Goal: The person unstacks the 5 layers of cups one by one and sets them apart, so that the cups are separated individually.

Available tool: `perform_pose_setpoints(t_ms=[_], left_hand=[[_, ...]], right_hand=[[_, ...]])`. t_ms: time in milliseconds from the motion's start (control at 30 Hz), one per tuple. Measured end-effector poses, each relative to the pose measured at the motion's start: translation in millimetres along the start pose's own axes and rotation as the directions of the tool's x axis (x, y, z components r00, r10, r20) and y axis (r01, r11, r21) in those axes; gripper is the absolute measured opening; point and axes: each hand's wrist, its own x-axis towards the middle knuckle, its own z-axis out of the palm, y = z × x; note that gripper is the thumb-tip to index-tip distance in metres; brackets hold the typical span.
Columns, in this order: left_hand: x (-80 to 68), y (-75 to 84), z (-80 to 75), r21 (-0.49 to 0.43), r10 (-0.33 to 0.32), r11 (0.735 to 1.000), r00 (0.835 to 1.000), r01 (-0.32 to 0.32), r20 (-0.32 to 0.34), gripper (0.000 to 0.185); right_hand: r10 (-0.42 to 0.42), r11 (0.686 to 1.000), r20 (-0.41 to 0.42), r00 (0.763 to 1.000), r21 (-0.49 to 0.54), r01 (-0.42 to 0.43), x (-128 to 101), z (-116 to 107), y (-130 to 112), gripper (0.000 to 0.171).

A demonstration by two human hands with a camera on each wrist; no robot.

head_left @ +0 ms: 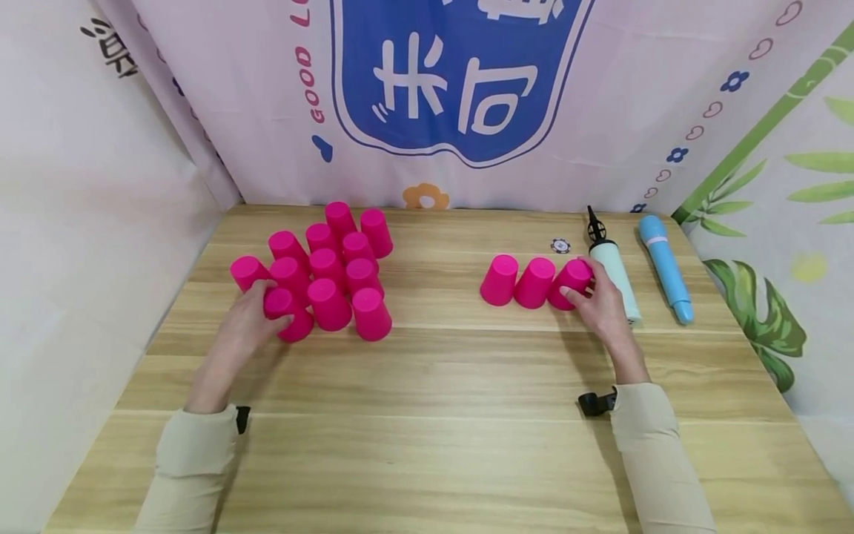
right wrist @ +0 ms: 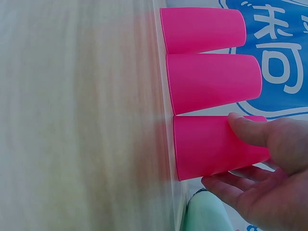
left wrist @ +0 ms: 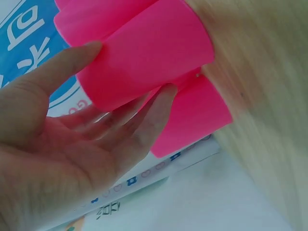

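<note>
A cluster of several upside-down pink plastic cups (head_left: 327, 271) stands at the table's left. My left hand (head_left: 243, 325) grips its front-left cup (head_left: 287, 317), thumb on the near side and fingers around the far side. In the left wrist view that gripped cup (left wrist: 149, 55) covers part of its neighbours. Toward the right, three more pink cups stand upside down in a row. My right hand (head_left: 603, 304) holds the rightmost cup (head_left: 572, 278) between thumb and fingers. Beside it are the middle cup (right wrist: 216, 82) and the left cup (right wrist: 204, 30), both untouched.
Right of the row lie a pale green hand pump (head_left: 614, 274) with a black nozzle and a blue stick-shaped object (head_left: 667, 267). A small round chip (head_left: 560, 245) lies behind the row. Printed cloth (head_left: 267, 111) hangs along the wooden table's (head_left: 414, 445) back edge.
</note>
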Motion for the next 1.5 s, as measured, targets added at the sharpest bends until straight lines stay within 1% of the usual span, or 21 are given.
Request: perform_pose_setpoints(t_ms=[67, 100, 167, 200, 267, 333, 400, 467, 533, 600, 633, 700, 800, 833, 900, 967, 1067, 1167, 1233, 1367, 1500], left_hand=[[-5.6, 5.2, -3.4, 0.006, -0.006, 1.0, 1.0, 0.006, -0.01, 0.068], [-9.7, 9.2, -5.4, 0.012, 0.004, 1.0, 0.999, -0.004, -0.035, 0.069], [-18.3, 21.9, -9.1, 0.015, 0.056, 0.998, 0.991, -0.055, -0.123, 0.068], [-22.3, 30.9, -10.5, 0.027, 0.094, 0.996, 0.98, -0.09, -0.174, 0.067], [-24.7, 51.9, -10.4, 0.045, 0.195, 0.981, 0.945, -0.19, -0.264, 0.063], [-20.9, 78.3, -5.9, 0.047, 0.288, 0.957, 0.91, -0.288, -0.299, 0.062], [-11.7, 106.7, 3.7, 0.032, 0.362, 0.929, 0.887, -0.369, -0.286, 0.063], [0.3, 133.8, 18.9, -0.009, 0.426, 0.897, 0.869, -0.443, -0.252, 0.064], [13.5, 159.2, 38.7, -0.048, 0.49, 0.858, 0.844, -0.511, -0.22, 0.065], [26.8, 183.6, 60.4, -0.081, 0.53, 0.834, 0.833, -0.546, -0.161, 0.066], [33.4, 194.2, 71.5, -0.097, 0.535, 0.832, 0.836, -0.546, -0.121, 0.066], [46.2, 212.8, 93.3, -0.106, 0.519, 0.848, 0.854, -0.519, -0.028, 0.067], [61.3, 233.0, 121.6, -0.068, 0.433, 0.901, 0.894, -0.428, 0.112, 0.07], [65.2, 237.7, 129.5, -0.046, 0.405, 0.914, 0.903, -0.402, 0.142, 0.071], [71.1, 244.8, 142.7, 0.001, 0.363, 0.929, 0.915, -0.369, 0.177, 0.071], [75.6, 249.7, 152.7, 0.038, 0.35, 0.931, 0.919, -0.363, 0.181, 0.069], [79.6, 251.8, 162.2, 0.104, 0.362, 0.919, 0.919, -0.379, 0.155, 0.061], [81.6, 250.9, 167.0, 0.165, 0.379, 0.904, 0.918, -0.394, 0.113, 0.053], [82.5, 250.1, 168.6, 0.182, 0.388, 0.899, 0.917, -0.398, 0.089, 0.05], [84.5, 248.9, 170.3, 0.174, 0.41, 0.893, 0.909, -0.416, 0.069, 0.047], [85.9, 245.3, 166.0, 0.131, 0.424, 0.892, 0.902, -0.432, 0.084, 0.045]], right_hand=[[-0.001, 1.0, 0.006, 1.0, 0.001, 0.001, -0.6, 0.6, -0.9, 0.069], [-0.001, 1.0, 0.009, 1.0, 0.001, 0.001, -0.7, 0.8, -1.6, 0.069], [-0.005, 1.0, 0.015, 1.0, 0.002, 0.005, -0.5, 1.1, -2.6, 0.069], [-0.01, 1.0, 0.017, 1.0, 0.004, 0.01, -0.4, 1.2, -3.3, 0.069], [-0.018, 1.0, 0.014, 1.0, 0.008, 0.018, 0.2, 1.0, -4.5, 0.068], [-0.021, 1.0, 0.005, 1.0, 0.006, 0.021, 0.6, 0.6, -4.9, 0.067], [-0.018, 1.0, 0.0, 1.0, 0.006, 0.018, 0.4, 0.0, -4.9, 0.067], [-0.007, 1.0, -0.002, 1.0, 0.0, 0.007, -0.4, 0.0, -3.9, 0.067], [0.005, 1.0, 0.003, 1.0, 0.0, -0.005, -1.1, -0.5, -2.7, 0.068], [0.013, 1.0, 0.006, 1.0, 0.002, -0.013, -1.3, -0.9, -0.9, 0.068], [0.014, 1.0, 0.006, 1.0, 0.006, -0.014, -1.2, -0.7, 0.1, 0.069], [0.015, 1.0, 0.008, 1.0, 0.015, -0.015, -0.8, 0.7, 1.9, 0.069], [-0.002, 1.0, 0.005, 1.0, 0.021, 0.002, -0.1, 2.8, 3.3, 0.068], [-0.01, 1.0, 0.003, 1.0, 0.023, 0.01, 0.3, 3.2, 3.7, 0.068], [-0.024, 1.0, -0.004, 1.0, 0.019, 0.024, 0.4, 3.0, 3.1, 0.067], [-0.034, 0.999, -0.013, 0.999, 0.016, 0.034, 1.0, 1.7, 2.8, 0.066], [-0.044, 0.999, -0.017, 0.999, 0.015, 0.044, 1.3, 1.7, 1.4, 0.065], [-0.052, 0.998, -0.013, 0.999, 0.021, 0.052, 1.8, 2.5, 0.0, 0.065], [-0.054, 0.998, -0.011, 0.998, 0.022, 0.054, 2.3, 2.7, -0.7, 0.065], [-0.046, 0.999, -0.015, 0.999, 0.01, 0.046, 2.3, 1.9, 0.1, 0.065], [-0.034, 0.999, -0.01, 0.999, 0.003, 0.034, 1.2, 0.4, 1.7, 0.065]])
